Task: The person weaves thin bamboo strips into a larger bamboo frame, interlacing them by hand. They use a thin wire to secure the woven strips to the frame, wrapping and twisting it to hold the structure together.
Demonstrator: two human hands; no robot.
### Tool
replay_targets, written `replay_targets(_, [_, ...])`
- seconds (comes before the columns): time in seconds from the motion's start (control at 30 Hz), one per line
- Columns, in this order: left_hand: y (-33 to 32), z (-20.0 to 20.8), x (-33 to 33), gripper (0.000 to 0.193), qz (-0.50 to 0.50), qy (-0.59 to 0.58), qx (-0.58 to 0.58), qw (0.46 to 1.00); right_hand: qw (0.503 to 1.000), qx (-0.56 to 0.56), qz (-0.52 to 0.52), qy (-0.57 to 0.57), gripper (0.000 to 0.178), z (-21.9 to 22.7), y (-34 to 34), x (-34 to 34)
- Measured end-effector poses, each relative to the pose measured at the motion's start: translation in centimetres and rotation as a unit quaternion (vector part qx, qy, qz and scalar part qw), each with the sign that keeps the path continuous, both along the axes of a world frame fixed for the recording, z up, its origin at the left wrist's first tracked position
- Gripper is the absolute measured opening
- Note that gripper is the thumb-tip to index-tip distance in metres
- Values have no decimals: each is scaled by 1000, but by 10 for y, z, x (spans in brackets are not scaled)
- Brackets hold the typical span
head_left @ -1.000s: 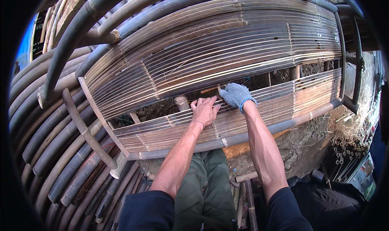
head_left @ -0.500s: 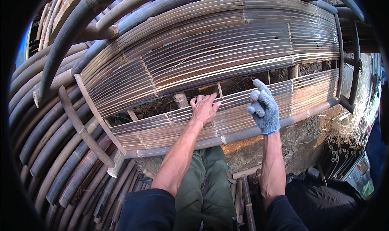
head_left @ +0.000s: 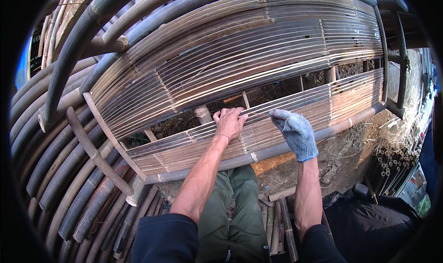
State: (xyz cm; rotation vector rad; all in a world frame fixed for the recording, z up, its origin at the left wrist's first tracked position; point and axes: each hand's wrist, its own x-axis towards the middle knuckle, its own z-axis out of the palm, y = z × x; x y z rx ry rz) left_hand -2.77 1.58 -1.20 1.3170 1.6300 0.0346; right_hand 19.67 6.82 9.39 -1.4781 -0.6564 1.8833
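A long bamboo panel of thin split slats (head_left: 240, 46) in a pole frame lies across in front of me, with a lengthwise gap in it. My left hand (head_left: 229, 123), bare, has its fingers curled over the edge of the near band of bamboo slats (head_left: 203, 145), gripping it beside the gap. My right hand (head_left: 296, 133), in a grey knit glove, is closed just above the same band, to the right. A thin reddish cord (head_left: 258, 113) runs from near my left fingertips to the gloved fingers, which pinch it. The cord's far end is hidden.
Many dark bamboo poles (head_left: 55, 170) are stacked at the left. A curved pole (head_left: 99, 154) leans near the panel's left end. Dark sheeting (head_left: 369, 230) lies at the lower right. Cut bamboo tubes (head_left: 392, 166) and straw (head_left: 397, 133) are at the right.
My gloved right hand has dropped and turned inward, toward my left hand, with its fingers now pointing left. My left hand keeps its grip on the slats.
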Motion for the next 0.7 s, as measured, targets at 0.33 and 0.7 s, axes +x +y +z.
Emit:
replay_targets(0.33, [2,3,0,37,-7,6,5,1000,680,174,510,-496,38,-42,-3,-25])
replay_targets(0.7, [4,3,1,37,11,7,-25,1000,688,320,485,-434,12,-59,-78,-68])
